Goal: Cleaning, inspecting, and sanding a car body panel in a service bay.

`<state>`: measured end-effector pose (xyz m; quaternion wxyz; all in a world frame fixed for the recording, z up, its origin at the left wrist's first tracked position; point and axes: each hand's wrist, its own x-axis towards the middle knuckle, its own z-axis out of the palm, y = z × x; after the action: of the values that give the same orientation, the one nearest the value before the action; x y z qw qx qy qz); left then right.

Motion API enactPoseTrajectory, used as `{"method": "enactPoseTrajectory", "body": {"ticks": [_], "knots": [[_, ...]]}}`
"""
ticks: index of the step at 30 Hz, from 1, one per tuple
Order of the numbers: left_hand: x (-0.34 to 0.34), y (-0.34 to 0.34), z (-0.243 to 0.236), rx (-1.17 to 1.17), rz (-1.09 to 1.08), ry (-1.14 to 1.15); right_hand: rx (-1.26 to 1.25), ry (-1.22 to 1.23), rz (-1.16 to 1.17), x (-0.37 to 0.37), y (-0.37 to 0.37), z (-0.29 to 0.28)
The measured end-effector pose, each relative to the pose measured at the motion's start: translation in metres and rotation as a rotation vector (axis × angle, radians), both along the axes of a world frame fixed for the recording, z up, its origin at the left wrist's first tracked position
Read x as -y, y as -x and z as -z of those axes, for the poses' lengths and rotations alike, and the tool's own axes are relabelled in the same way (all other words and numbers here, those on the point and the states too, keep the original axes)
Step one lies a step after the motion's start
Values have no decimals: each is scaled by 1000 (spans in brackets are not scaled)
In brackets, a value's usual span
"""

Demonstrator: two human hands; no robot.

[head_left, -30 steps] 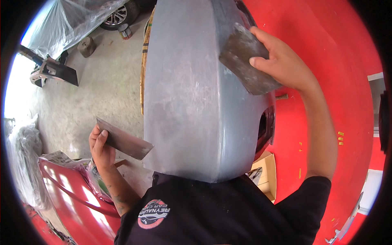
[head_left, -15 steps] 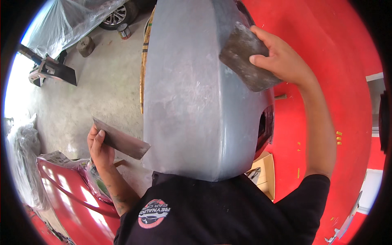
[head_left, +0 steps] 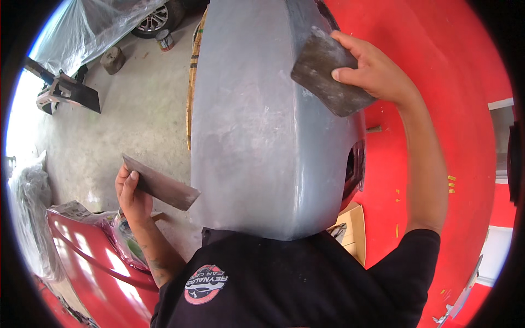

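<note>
A large grey, curved car-body panel point(head_left: 243, 126), probably a bumper, stretches away from my chest with a dull, dusty-looking surface. At its far right side my right hand point(head_left: 377, 71) presses a dark, whitish-smudged sheet of sandpaper point(head_left: 331, 74) against the curve, the thumb on top and the other fingers partly hidden. My left hand point(head_left: 133, 191) pinches a second, brownish sheet of sandpaper point(head_left: 167, 186) by its left end. That sheet is held out to the left of the panel, its lower right corner close to the panel's edge.
A red glossy car panel point(head_left: 98, 257) lies at the lower left beside crumpled clear plastic point(head_left: 30, 213). A metal stand point(head_left: 71, 93), a round block point(head_left: 112, 60) and a can point(head_left: 164, 40) stand on the floor. An open cardboard box point(head_left: 354, 235) sits right of the panel, by a broad red surface point(head_left: 421, 33).
My right hand and its sandpaper have slid slightly left and away from me along the curve. The left hand keeps its hold, almost unmoved. The whole view has shifted a little.
</note>
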<state>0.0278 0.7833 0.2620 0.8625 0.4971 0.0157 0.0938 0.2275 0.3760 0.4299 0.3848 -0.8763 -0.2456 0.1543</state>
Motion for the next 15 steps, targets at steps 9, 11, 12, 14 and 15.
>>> {"method": "enactPoseTrajectory", "body": {"ticks": [9,11,12,14,15], "knots": [[-3,-3,3,-33,-60,45,44,40,18,2,-4,4],[0,-3,0,-24,-42,-5,41,42,62,-4,-3,2],[0,1,0,-22,-41,-2,40,68,57,1,-3,0],[0,2,-3,9,-3,25,40,96,49,3,-7,3],[-1,-1,-2,9,-1,24,106,39,-16,-2,-12,12]]}}
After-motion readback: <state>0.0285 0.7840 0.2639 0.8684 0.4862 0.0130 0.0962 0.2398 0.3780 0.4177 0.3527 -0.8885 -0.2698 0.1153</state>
